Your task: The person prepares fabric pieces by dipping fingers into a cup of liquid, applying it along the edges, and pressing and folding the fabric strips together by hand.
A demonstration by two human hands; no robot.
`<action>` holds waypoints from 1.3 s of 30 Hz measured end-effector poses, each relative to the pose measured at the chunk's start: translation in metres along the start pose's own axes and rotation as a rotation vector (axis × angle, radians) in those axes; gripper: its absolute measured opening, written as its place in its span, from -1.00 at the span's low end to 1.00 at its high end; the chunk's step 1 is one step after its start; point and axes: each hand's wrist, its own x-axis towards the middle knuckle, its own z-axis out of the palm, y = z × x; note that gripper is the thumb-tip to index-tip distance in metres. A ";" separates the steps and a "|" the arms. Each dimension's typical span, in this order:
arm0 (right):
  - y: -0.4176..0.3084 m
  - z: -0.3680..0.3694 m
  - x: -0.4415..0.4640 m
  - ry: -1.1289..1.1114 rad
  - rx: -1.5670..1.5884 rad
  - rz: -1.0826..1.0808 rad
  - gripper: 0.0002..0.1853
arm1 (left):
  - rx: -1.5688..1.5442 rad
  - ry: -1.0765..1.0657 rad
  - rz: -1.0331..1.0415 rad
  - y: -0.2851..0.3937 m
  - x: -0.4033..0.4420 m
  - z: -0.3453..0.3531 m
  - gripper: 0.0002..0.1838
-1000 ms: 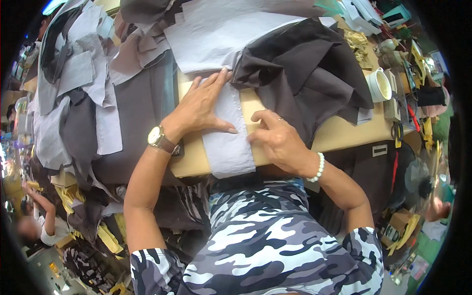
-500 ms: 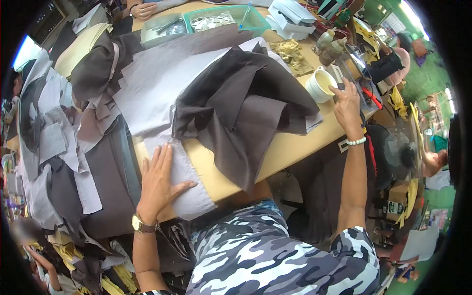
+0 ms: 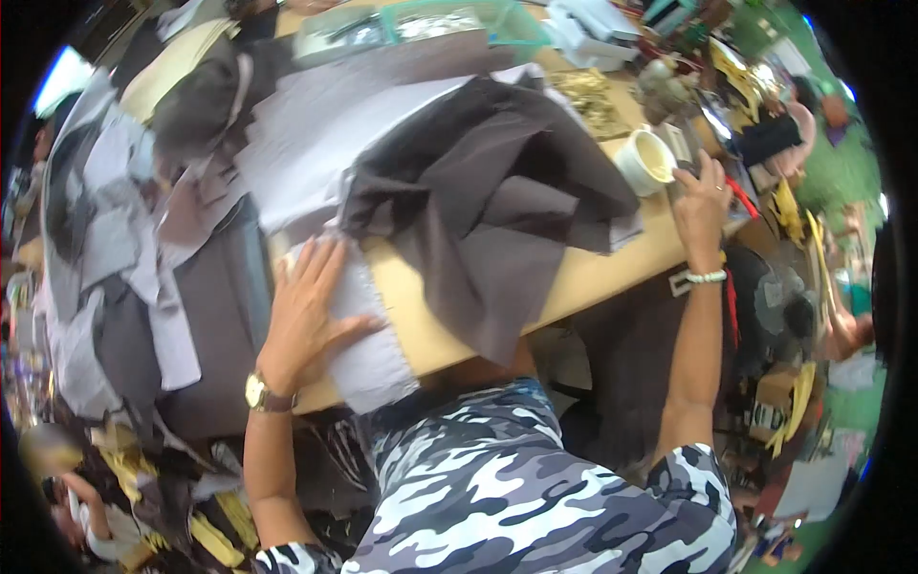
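My left hand lies flat with spread fingers on a light grey cloth strip near the table's front edge. Beside it, a crumpled dark brown fabric piece drapes over the edge, partly covering a wide light grey cloth. On the right, my right hand is beside a white cup with pale yellowish contents. Its fingers are curled together at the cup's right side. Blur hides what is between them, if anything.
Stacked dark and grey fabric covers the left side. Along the back are a green basket, white boxes and a yellowish crumbly heap. Bottles and a red-handled tool are at the right.
The view has shifted, so the table things appear slightly higher and farther right. My left hand keeps flat on the strip; my right hand stays beside the cup.
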 end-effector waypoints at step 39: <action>-0.331 -0.028 -0.033 -0.353 1.172 -0.442 -0.63 | -0.085 -0.241 0.129 -0.063 0.050 -0.009 0.37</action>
